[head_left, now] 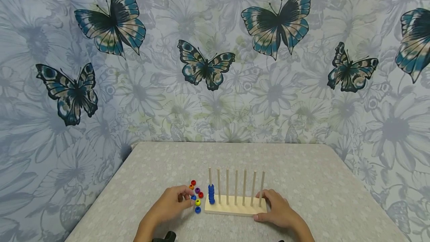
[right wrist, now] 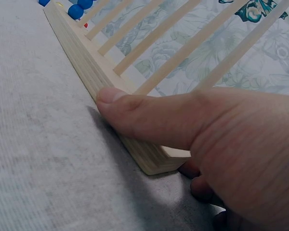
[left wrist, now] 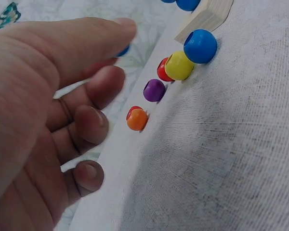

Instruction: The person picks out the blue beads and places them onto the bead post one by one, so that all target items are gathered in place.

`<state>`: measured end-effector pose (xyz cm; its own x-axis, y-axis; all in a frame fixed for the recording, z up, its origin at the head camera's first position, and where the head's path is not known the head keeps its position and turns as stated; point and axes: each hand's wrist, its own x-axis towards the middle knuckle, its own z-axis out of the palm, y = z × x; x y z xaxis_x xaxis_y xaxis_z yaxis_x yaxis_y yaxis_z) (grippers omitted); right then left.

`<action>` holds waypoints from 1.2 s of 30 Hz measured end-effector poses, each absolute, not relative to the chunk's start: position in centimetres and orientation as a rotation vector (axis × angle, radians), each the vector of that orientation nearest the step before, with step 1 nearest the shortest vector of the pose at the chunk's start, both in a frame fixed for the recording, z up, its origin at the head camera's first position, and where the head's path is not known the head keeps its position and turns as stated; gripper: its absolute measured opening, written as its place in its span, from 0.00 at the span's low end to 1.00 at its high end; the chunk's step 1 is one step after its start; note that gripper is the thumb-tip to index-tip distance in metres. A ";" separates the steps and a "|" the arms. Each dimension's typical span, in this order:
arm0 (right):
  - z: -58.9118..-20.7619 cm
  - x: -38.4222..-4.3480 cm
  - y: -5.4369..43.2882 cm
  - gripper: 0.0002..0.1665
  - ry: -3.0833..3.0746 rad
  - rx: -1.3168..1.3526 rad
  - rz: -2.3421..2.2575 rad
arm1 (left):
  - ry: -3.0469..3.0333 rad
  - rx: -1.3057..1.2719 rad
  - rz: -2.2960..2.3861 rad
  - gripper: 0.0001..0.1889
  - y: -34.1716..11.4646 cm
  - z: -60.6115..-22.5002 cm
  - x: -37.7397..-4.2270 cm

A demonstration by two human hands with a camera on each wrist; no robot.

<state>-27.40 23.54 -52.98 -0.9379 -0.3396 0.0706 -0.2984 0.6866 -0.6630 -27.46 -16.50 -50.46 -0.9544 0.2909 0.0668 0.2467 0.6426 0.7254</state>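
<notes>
A wooden peg stand [head_left: 231, 209] with several upright pegs rests on the table, blue beads [head_left: 211, 194] stacked on its leftmost peg. My right hand [head_left: 277, 208] grips the right end of the base, the thumb along its front edge in the right wrist view. Left of the stand, my left hand [head_left: 173, 202] pinches a blue bead [head_left: 193, 197] between thumb and index finger; in the left wrist view the thumb mostly hides it. Beside those fingertips lie a yellow bead [head_left: 198, 202], another blue bead [head_left: 198, 210] and a purple bead [head_left: 197, 190].
Two red beads [head_left: 200, 195] and an orange bead [head_left: 191, 187] also lie left of the stand. A pale patterned cloth covers the table [head_left: 289, 167]. Butterfly-print wall covering [head_left: 215, 115] rises behind its far edge. A black object [head_left: 169, 236] shows near my left forearm.
</notes>
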 end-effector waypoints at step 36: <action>-52.9 -27.2 23.4 0.33 2.837 -0.524 -1.075 | 3.120 0.505 1.443 0.11 -14.9 -48.6 -26.6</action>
